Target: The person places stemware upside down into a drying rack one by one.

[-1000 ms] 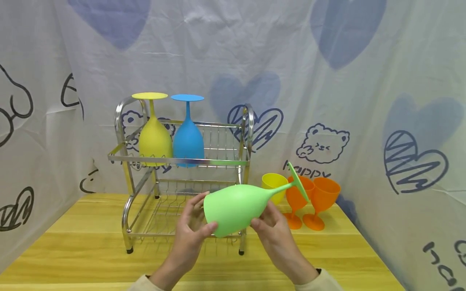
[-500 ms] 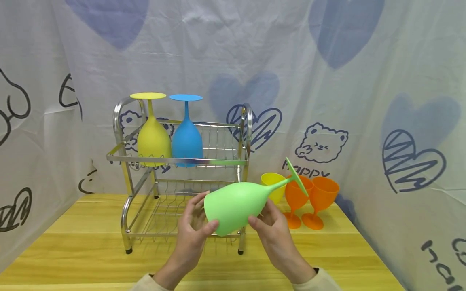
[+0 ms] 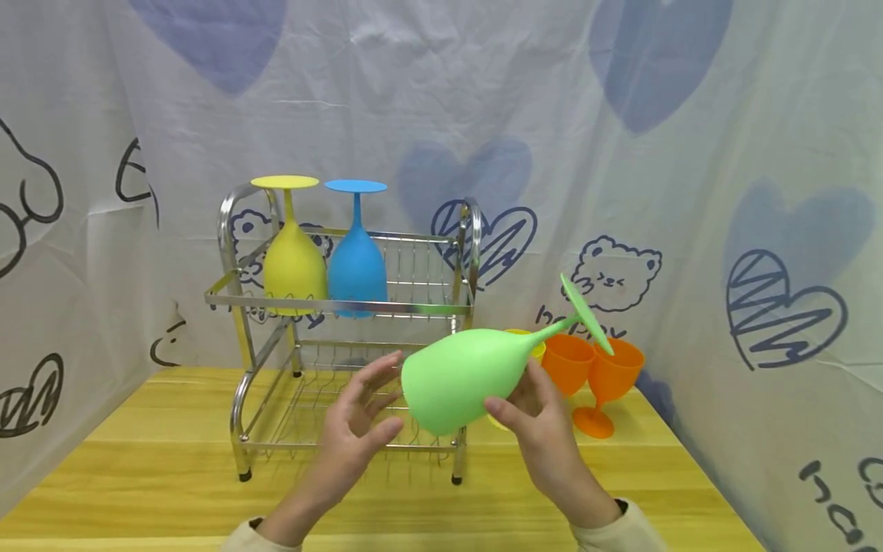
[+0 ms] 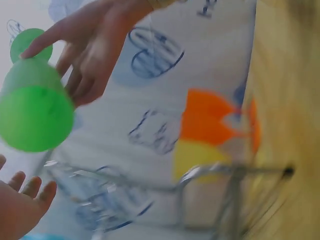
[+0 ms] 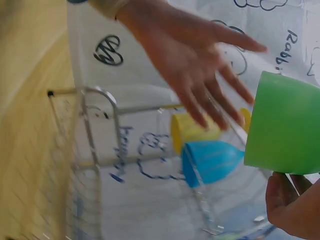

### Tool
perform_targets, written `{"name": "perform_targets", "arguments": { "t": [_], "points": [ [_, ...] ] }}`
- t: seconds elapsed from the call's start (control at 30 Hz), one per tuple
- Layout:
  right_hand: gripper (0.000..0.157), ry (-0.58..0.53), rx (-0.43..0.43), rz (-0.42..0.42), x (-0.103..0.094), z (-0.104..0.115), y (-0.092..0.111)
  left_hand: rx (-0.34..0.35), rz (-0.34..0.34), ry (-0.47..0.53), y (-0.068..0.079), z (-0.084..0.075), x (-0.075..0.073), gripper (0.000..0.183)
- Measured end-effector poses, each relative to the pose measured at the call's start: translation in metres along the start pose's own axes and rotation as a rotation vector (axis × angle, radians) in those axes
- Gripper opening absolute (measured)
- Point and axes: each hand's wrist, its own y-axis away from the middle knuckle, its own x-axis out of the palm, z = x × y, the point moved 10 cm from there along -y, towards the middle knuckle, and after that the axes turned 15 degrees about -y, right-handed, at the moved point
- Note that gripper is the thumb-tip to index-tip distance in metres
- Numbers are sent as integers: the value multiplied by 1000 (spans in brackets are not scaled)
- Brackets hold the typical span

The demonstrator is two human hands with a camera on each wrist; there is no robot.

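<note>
In the head view a light green plastic wine glass [image 3: 469, 379] is held in the air, tilted on its side, mouth toward the left and foot up to the right. My right hand [image 3: 541, 433] grips its bowl near the stem, thumb in front; its other fingers are partly hidden behind the bowl. My left hand [image 3: 352, 429] is just left of the rim, fingers spread and apart from the glass. The right wrist view shows that gap between the left hand [image 5: 190, 55] and the green glass [image 5: 287, 125].
A two-tier metal rack [image 3: 400, 307] stands behind my hands on the wooden table [image 3: 138, 491]. On its upper tier, a yellow glass [image 3: 293, 264] and a blue glass [image 3: 356, 268] stand upside down. Two orange goblets [image 3: 616, 372] and a partly hidden yellow one [image 3: 539, 351] stand upright at right.
My left hand has let go of the green glass's rim and moved slightly left. My right hand has carried the glass a little right and up, its foot tipping higher.
</note>
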Motion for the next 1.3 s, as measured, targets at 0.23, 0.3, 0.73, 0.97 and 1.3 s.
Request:
{"name": "perform_targets", "arguments": {
  "t": [0.23, 0.3, 0.73, 0.97, 1.3],
  "points": [
    [63, 178, -239, 57, 1, 49, -18, 358, -189, -610, -10, -56, -46, 66],
    [64, 248, -309, 55, 3, 62, -24, 379, -240, -674, -15, -63, -64, 69],
    [64, 559, -235, -14, 19, 88, -81, -60, -326, -837, -60, -25, -179, 99],
    [65, 607, -129, -13, 29, 82, -109, -255, -206, -866, -66, 14, -207, 108],
    [75, 612, 3, -30, 35, 69, -137, -358, -17, -756, -76, 48, -218, 111]
  ]
}}
